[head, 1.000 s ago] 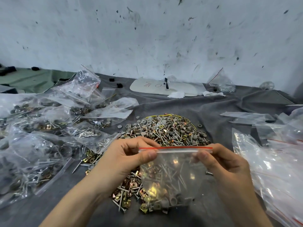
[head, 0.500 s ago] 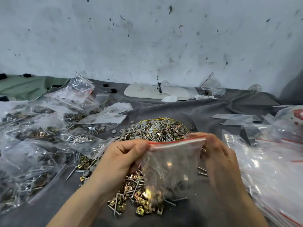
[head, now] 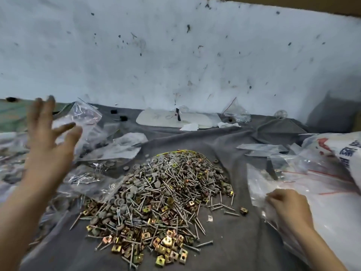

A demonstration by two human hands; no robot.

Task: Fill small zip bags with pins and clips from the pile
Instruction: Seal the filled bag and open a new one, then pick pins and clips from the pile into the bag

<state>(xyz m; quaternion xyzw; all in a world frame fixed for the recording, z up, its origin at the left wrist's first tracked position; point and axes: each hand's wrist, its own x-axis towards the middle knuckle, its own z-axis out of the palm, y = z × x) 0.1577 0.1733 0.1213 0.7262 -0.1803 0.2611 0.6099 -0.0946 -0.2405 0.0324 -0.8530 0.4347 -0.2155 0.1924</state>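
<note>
Head view: the filled bag held a moment ago has left both hands. The left hand (head: 48,137) hangs spread and empty over the filled bags (head: 86,178); the right hand (head: 289,207) pinches empty bags (head: 322,192), likely starting another. The pile (head: 162,194) lies between.

The small clear zip bag with the red strip that both hands held over the pile is gone from between them. The left hand (head: 49,145) is now up, fingers spread, empty. The right hand (head: 289,207) now rests on the clear empty plastic bags (head: 304,178).
</note>
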